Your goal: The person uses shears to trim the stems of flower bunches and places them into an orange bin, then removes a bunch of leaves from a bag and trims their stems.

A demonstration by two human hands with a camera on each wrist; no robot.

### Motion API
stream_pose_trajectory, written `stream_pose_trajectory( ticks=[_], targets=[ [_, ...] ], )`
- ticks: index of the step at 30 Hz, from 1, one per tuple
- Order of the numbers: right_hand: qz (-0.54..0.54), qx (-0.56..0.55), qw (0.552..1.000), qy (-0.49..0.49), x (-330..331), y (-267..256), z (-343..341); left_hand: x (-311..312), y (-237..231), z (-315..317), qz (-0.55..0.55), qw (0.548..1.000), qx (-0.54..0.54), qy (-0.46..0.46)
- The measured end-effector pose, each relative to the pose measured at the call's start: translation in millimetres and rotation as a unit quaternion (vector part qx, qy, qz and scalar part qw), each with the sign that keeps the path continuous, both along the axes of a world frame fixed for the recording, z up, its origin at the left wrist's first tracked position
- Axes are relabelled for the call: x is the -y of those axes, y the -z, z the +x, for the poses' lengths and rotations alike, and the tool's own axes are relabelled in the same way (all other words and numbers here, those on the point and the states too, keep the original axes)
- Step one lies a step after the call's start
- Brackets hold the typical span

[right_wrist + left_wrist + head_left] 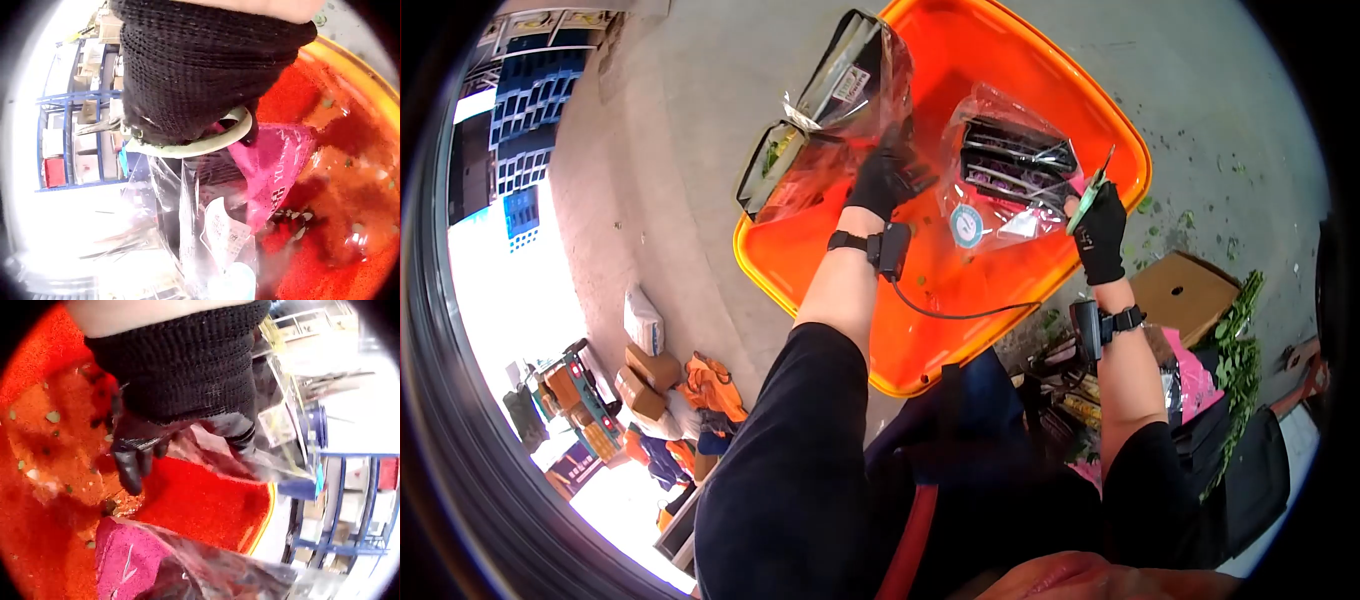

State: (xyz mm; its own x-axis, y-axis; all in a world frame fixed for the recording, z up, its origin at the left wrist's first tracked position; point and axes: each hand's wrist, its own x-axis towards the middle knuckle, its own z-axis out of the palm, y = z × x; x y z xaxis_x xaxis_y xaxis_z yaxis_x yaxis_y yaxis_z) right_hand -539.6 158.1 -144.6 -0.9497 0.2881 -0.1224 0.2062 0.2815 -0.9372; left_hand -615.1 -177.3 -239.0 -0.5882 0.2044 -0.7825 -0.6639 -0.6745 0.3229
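My left hand [884,182], in a black glove, is slightly blurred against the near side of a clear plastic-wrapped package [855,85] at the upper left of the orange tub. Its fingers are spread, and in the left wrist view the fingers [129,469] hang over the tub beside clear film. My right hand [1100,238], also gloved, holds scissors with pale green handles [1086,206], blades pointing away from me. Right beside it lies a second clear bag [1015,165] with dark trays and a round label. A pink printed sheet [275,169] shows under the right hand.
The orange tub [920,340] has a raised rim and scattered leaf bits. A cardboard box [1185,290] and leafy stems [1242,370] lie to the right. A cable from the left wrist device crosses the tub. Boxes [645,375] stand far left.
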Motion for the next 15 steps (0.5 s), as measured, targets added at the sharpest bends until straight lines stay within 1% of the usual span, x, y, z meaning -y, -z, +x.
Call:
stream_pose_trajectory(
  ticks=[1, 2, 3, 5, 6, 7, 8, 9, 10, 11, 12, 14, 15],
  targets=[
    [0.044, -0.003, 0.999, -0.004, 1, -12, 14, -8, 2, 11, -0.025, 0.998, -0.024, 0.051],
    [0.088, -0.006, 0.996, -0.01, 3, -24, 26, -32, -37, 29, -0.097, 0.989, -0.054, 0.099],
    [0.109, -0.029, 0.993, -0.022, -1, -26, 42, -44, -49, 43, -0.085, 0.984, -0.071, 0.141],
    [0.101, -0.03, 0.994, -0.032, -6, -34, 71, -66, -71, 70, -0.062, 0.967, -0.111, 0.221],
    [0.098, -0.033, 0.994, -0.035, -8, -40, 83, -82, -103, 76, -0.061, 0.963, -0.088, 0.246],
    [0.067, -0.009, 0.997, -0.038, -8, -53, 95, -96, -115, 87, -0.054, 0.968, -0.109, 0.221],
    [0.08, -0.002, 0.996, -0.045, -12, -57, 109, -108, -125, 97, -0.049, 0.971, -0.129, 0.196],
    [0.092, 0.002, 0.994, -0.053, -17, -60, 121, -116, -138, 102, -0.072, 0.974, -0.073, 0.203],
    [0.104, 0.006, 0.993, -0.06, -21, -62, 132, -118, -129, 108, -0.043, 0.971, -0.11, 0.208],
    [0.035, 0.03, 0.998, -0.036, -25, -62, 143, -119, -115, 109, -0.014, 0.966, -0.147, 0.213],
    [0.047, 0.034, 0.998, -0.039, -29, -65, 151, -121, -103, 114, 0.015, 0.958, -0.185, 0.217],
    [0.069, 0.039, 0.996, -0.044, -35, -76, 164, -127, -113, 120, -0.007, 0.961, -0.157, 0.23],
    [0.069, 0.042, 0.996, -0.031, -34, -84, 169, -123, -111, 118, -0.028, 0.936, -0.213, 0.28]
  ],
)
